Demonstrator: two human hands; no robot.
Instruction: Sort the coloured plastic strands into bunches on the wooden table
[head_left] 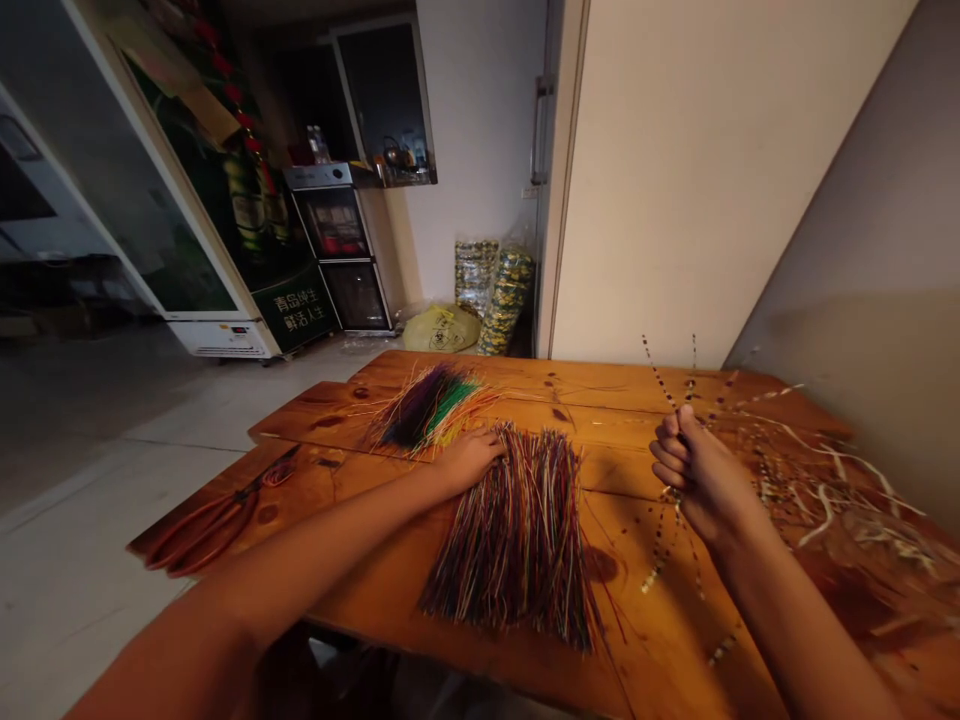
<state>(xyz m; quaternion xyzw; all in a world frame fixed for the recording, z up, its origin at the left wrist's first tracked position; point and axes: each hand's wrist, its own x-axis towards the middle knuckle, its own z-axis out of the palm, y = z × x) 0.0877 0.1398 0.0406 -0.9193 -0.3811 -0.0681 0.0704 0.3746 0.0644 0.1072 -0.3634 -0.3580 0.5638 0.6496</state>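
Note:
A wide bundle of thin multicoloured strands point(517, 540) is spread on the wooden table point(337, 490) in front of me. My left hand point(474, 455) rests at its upper left edge, fingers bent and closed on strand ends; how many they pinch is hidden. To the right, my right hand point(694, 465) is raised above the table in a fist. Strands dotted with dark and light beads point(658, 368) stick out above and below this fist. Behind my left hand lies a second, smaller bundle of purple, green, yellow and orange strands point(431, 405).
Red-handled scissors point(206, 525) lie at the table's left. Pale strips and beaded strands point(825, 495) are heaped at the right, beside crumpled clear plastic point(892, 545). Beyond the table stand a glass-door fridge point(217, 300), a small cabinet point(352, 250) and a yellow bag point(441, 328).

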